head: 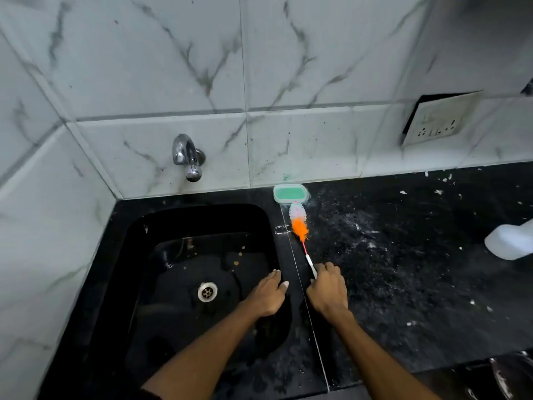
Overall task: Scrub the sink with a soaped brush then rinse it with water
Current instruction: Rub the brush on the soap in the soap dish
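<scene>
Your right hand [327,290] grips the brush [300,226] handle on the worktop [403,269]; your left hand [268,295], fingers relaxed, rests on the sink [161,243] rim's right edge.

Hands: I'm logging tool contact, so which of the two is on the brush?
The right hand, gripping the brush by its thin handle on the counter. The left hand only rests flat on the sink edge.
</scene>
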`<state>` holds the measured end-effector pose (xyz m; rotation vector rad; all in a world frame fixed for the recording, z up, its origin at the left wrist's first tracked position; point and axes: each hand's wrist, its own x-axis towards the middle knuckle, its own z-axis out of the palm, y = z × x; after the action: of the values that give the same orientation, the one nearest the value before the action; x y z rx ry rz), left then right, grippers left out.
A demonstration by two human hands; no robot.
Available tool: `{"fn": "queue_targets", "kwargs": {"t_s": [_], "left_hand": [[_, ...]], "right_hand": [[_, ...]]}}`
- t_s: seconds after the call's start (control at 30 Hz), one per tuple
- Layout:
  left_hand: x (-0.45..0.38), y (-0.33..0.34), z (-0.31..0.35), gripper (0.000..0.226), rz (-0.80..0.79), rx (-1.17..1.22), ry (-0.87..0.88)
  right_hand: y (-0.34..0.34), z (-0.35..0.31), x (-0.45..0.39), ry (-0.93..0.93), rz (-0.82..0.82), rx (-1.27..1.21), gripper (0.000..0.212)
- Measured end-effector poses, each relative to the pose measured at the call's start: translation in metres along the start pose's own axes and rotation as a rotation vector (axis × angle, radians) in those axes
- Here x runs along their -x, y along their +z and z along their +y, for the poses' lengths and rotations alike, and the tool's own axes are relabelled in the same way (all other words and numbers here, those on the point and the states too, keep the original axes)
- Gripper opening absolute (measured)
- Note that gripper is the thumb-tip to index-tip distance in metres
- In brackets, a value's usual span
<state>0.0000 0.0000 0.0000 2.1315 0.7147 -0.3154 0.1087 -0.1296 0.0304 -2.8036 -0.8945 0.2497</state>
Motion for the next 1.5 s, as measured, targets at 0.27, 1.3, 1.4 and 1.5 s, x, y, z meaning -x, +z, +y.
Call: {"fn": "queue_targets", "kwargs": {"t_s": [0.27, 1.3, 1.4, 1.5], "left_hand": [[-0.005, 0.004, 0.006, 0.060, 0.092, 0.064, -0.042], [-0.030, 0.011, -0.007, 0.055, 0.236, 0.203, -0.109], [-0.031, 0.009, -0.009, 0.054, 0.254, 0.190, -0.120], [-0.029, 0.006, -0.010, 0.055, 0.260, 0.176, -0.130]], "right_hand": [[-0.002, 0.002, -0.012, 0.081, -0.066, -0.148, 0.021], [-0.071, 0.002, -0.106, 0.135, 0.127, -0.502, 0.008], [-0.072, 0.004, -0.108, 0.166, 0.084, -0.498, 0.007], [-0.075, 0.011, -0.110, 0.213, 0.082, -0.493, 0.006]]}}
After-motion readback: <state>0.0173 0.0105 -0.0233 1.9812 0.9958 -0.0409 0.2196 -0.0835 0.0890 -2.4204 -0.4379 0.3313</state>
